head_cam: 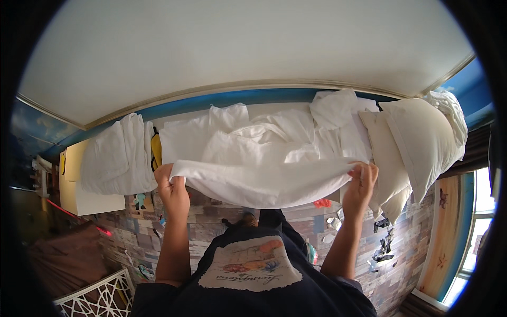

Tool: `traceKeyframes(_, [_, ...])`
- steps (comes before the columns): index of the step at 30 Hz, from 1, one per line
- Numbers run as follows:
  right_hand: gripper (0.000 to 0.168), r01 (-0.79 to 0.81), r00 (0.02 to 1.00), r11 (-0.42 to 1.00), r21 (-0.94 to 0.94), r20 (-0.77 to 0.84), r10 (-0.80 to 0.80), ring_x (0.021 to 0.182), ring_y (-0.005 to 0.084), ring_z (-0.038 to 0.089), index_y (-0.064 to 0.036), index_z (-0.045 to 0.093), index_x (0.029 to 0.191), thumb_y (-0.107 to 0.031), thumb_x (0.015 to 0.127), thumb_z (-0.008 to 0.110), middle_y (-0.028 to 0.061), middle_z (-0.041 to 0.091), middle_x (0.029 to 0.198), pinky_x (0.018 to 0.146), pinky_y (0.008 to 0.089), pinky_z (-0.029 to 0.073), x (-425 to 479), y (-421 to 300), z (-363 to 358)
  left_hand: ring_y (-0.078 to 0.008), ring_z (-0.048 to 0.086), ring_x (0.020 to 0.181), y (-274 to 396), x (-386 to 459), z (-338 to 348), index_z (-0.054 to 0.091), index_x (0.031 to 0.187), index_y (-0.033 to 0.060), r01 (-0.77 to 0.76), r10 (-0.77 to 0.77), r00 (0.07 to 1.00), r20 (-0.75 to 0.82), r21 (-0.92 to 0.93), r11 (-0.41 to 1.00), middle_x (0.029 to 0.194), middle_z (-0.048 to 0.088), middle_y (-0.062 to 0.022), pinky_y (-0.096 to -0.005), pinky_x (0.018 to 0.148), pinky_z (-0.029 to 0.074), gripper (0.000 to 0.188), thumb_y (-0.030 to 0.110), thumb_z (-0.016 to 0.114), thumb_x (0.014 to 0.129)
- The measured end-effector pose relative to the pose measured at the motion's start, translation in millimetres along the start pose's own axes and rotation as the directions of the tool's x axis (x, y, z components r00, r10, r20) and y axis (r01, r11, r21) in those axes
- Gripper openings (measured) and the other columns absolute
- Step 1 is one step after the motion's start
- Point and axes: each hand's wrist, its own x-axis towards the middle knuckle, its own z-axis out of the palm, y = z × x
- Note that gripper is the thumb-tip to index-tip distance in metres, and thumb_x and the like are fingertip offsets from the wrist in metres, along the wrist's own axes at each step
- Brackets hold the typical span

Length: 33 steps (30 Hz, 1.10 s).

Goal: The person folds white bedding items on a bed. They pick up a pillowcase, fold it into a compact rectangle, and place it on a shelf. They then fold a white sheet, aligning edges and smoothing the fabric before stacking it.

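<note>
A white cloth is stretched between my two hands at waist height, sagging in the middle. My left hand grips its left end. The right end is pinched in my right hand. Behind the cloth, rumpled white linens lie in a heap on a white surface, partly hidden by it. To the left of my left hand stands a thick folded white bedding stack. Beyond my right hand, plump cream pillows lean against one another.
A yellow and black item sits beside the bedding stack. Dark scraps and a red wrapper litter the wood-patterned floor. At lower left are a white lattice panel and brown fabric. A window is on the right.
</note>
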Motion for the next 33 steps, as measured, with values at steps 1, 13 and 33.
traceKeyframes(1, [0.010, 0.086, 0.996, 0.978, -0.190, 0.008, -0.086, 0.097, 0.0226, 0.049, 0.000, 0.058, 0.093, -0.007, 0.094, 0.051, 0.0116, 0.051, 0.104, 0.087, 0.0326, 0.039, 5, 4, 8, -0.0147, 0.052, 0.093, -4, 8, 7, 0.058, 0.098, -0.0022, -0.051, 0.050, 0.999, 0.017, 0.105, 0.993, 0.106, 0.053, -0.0069, -0.0289, 0.084, 0.042, 0.012, 0.005, 0.054, 0.089])
traceKeyframes(13, [0.024, -0.220, 0.942, 0.972, 0.080, 0.277, 0.191, 0.064, 0.0197, 0.037, 0.001, 0.049, 0.089, -0.020, 0.100, 0.045, 0.0138, 0.047, 0.068, 0.062, 0.0319, 0.040, 81, 53, 79, -0.0159, 0.056, 0.088, -23, 62, 67, 0.046, 0.127, -0.0091, 0.375, -0.390, 0.916, 0.091, 0.153, 0.914, 0.105, 0.060, -0.0125, -0.0285, 0.079, 0.044, 0.044, 0.018, 0.045, 0.093])
traceKeyframes(33, [0.032, -0.116, 0.955, 0.945, -0.305, 0.229, 0.191, 0.077, 0.0406, 0.057, 0.004, 0.063, 0.074, -0.026, 0.086, 0.061, 0.0248, 0.061, 0.074, 0.074, 0.0446, 0.043, 96, 208, 241, -0.0240, 0.056, 0.064, -187, 119, 166, 0.061, 0.075, -0.0049, 0.466, -0.513, 0.783, 0.353, 0.212, 0.859, 0.070, 0.061, -0.0119, -0.0377, 0.063, 0.044, 0.034, 0.026, 0.058, 0.088])
